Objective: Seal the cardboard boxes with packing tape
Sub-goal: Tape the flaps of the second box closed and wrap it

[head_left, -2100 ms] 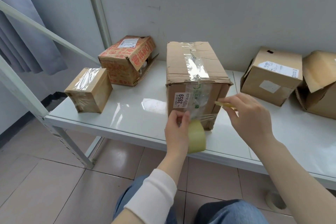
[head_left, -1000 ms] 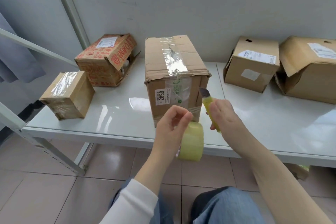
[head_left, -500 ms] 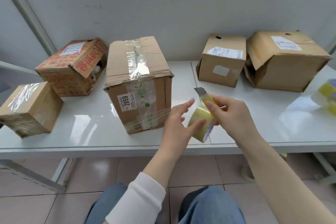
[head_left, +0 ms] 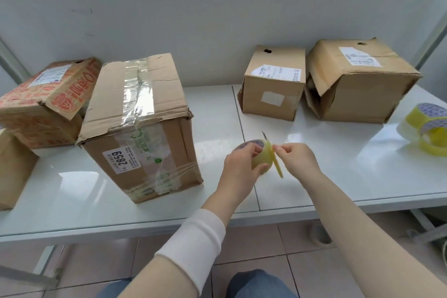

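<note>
Tape roll [head_left: 260,158] held over counter [head_left: 338,172], right of taped tall box [head_left: 135,128]. Left hand [head_left: 242,168] grip wrapped round roll to steady it; right hand [head_left: 298,159] grip pinched on yellow cutter [head_left: 278,167], poking at roll edge, guessing hunting loose end.

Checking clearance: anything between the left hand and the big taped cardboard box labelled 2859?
No. In the head view, only bare white tabletop separates the left hand, gripping a yellowish tape roll, from the big taped cardboard box labelled 2859.
</note>
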A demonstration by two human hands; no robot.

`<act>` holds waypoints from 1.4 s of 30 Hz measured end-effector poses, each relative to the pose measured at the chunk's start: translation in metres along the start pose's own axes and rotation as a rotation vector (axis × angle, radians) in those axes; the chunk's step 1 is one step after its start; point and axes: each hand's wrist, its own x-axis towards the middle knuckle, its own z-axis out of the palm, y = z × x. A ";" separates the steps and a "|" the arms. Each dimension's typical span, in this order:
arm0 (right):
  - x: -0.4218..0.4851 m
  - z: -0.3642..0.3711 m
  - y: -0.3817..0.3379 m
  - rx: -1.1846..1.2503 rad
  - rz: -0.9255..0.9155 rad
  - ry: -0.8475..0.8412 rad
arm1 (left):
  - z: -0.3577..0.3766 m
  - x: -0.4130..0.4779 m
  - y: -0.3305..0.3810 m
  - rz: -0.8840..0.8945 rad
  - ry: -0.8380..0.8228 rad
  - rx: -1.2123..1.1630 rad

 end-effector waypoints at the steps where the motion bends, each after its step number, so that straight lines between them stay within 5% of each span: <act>1: 0.003 0.002 0.005 -0.026 0.012 -0.032 | 0.006 0.003 -0.004 0.057 0.002 0.117; 6: 0.007 0.010 0.023 -0.089 0.019 -0.040 | 0.021 0.005 -0.017 0.262 0.024 0.374; 12: -0.017 0.000 -0.011 0.100 -0.166 0.307 | -0.050 -0.027 -0.001 0.517 0.465 0.263; 15: -0.048 0.009 -0.054 0.373 -0.255 0.145 | -0.111 -0.064 -0.001 0.460 0.828 0.122; 18: -0.072 0.032 -0.092 0.441 -0.315 -0.117 | -0.157 -0.083 -0.013 0.184 1.046 -0.020; 22: -0.084 0.061 -0.138 0.327 -0.532 -0.119 | -0.190 -0.075 -0.027 -0.105 0.731 -0.050; 27: -0.074 0.086 -0.161 0.085 -0.657 0.114 | -0.198 -0.065 -0.042 -0.052 0.648 -0.067; 33: -0.066 0.090 -0.148 0.089 -0.739 0.158 | -0.200 -0.073 -0.057 0.010 0.538 -0.258; 39: -0.067 0.095 -0.120 0.298 -0.472 -0.130 | -0.200 -0.077 -0.081 -0.168 0.395 -0.414; 42: -0.060 0.104 -0.112 0.350 -0.429 -0.076 | -0.200 -0.069 -0.086 -0.145 0.398 -0.433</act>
